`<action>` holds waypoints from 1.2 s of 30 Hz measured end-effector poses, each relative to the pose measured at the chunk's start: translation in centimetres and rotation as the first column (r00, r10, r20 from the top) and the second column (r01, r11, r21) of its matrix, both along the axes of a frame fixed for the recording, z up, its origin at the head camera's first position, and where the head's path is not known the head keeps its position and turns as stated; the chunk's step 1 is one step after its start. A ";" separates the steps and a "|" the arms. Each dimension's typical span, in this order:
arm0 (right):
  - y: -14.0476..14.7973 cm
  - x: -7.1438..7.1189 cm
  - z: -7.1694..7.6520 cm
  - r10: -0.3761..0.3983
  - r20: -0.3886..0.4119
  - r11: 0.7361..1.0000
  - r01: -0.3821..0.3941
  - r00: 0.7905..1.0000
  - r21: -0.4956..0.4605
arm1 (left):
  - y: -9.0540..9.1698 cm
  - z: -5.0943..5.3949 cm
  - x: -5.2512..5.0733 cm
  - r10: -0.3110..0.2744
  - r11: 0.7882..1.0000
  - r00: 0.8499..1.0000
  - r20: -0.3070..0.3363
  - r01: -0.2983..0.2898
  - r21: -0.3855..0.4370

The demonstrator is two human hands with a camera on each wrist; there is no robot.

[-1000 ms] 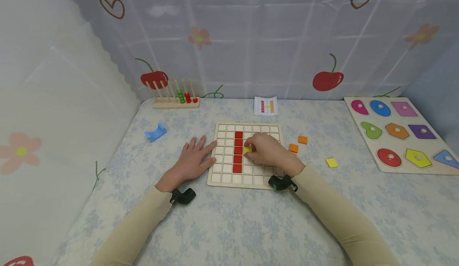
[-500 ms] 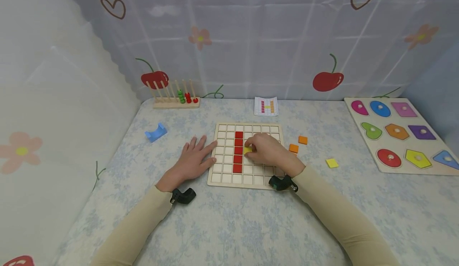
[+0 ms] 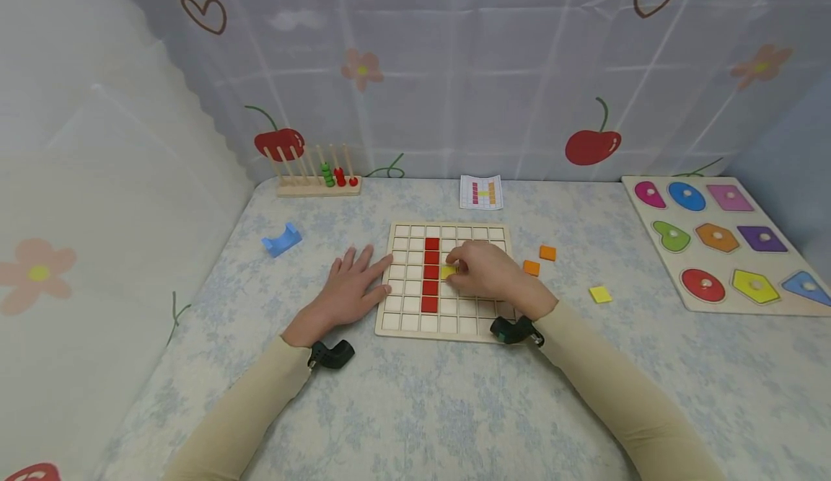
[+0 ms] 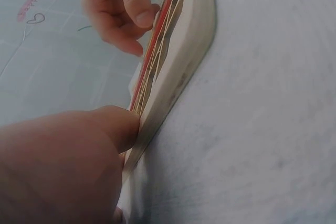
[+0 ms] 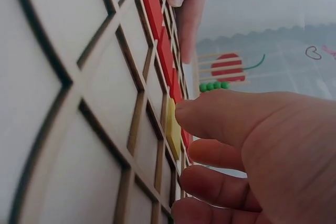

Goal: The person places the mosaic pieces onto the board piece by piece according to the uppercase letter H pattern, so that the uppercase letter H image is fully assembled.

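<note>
Your left hand (image 3: 350, 295) is spread at the left edge of that light-wood grid board (image 3: 412, 326). Your right hand (image 3: 485, 270) has its thumb at the square yellow tile (image 3: 448, 272) mid-board, beside the red square tiles (image 3: 431, 288); can't tell if you're actually pinching it.

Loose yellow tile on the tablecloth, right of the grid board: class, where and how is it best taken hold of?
Probably pinch the loose yellow tile by two opposite edges, coming from above: it lies flat and square on the tablecloth, its top shows nothing raised to hold, and no other tile touches its sides.
</note>
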State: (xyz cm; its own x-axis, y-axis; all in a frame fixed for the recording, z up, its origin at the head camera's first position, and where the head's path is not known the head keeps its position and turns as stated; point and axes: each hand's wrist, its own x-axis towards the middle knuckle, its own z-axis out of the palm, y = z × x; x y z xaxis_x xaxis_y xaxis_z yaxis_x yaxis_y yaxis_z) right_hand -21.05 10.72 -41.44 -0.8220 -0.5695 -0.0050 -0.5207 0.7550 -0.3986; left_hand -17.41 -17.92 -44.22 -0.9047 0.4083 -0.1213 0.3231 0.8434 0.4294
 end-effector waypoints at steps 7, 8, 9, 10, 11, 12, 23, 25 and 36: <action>2.7 0.3 0.9 -0.072 0.047 0.997 0.073 0.996 -0.018 | 0.0 -0.1 -0.1 -0.002 1.000 1.000 0.006 0.002 0.010; 3.4 0.4 1.0 -0.078 0.043 0.997 0.079 0.996 -0.023 | 0.0 -0.2 -0.1 -0.002 1.000 1.000 0.007 0.002 0.010; 4.1 0.5 1.1 -0.085 0.040 0.996 0.086 0.996 -0.028 | 0.0 -0.2 -0.1 -0.003 1.000 1.000 0.006 0.003 0.009; 4.9 0.6 1.2 -0.092 0.038 0.995 0.094 0.995 -0.033 | 0.0 -0.3 -0.2 -0.004 1.000 1.000 0.006 0.004 0.010; 5.6 0.8 1.3 -0.101 0.035 0.994 0.102 0.994 -0.037 | 0.0 -0.3 -0.2 -0.005 1.000 1.000 0.005 0.005 0.010; 6.4 1.0 1.5 -0.107 0.034 0.993 0.108 0.994 -0.037 | 0.0 -0.3 -0.2 -0.005 1.000 1.000 0.006 0.005 0.009; 14.1 3.2 1.1 -0.224 -0.001 0.973 0.224 0.975 0.050 | 0.0 -0.1 0.0 0.003 1.000 1.000 0.011 -0.003 0.007; 15.1 3.5 0.9 -0.238 -0.005 0.969 0.238 0.971 0.064 | 0.0 -0.1 0.0 0.002 1.000 1.000 0.005 -0.002 0.002; 18.2 4.6 0.1 -0.294 0.013 0.953 0.292 0.956 0.080 | 0.0 -0.2 -0.1 0.008 1.000 1.000 -0.003 -0.008 -0.002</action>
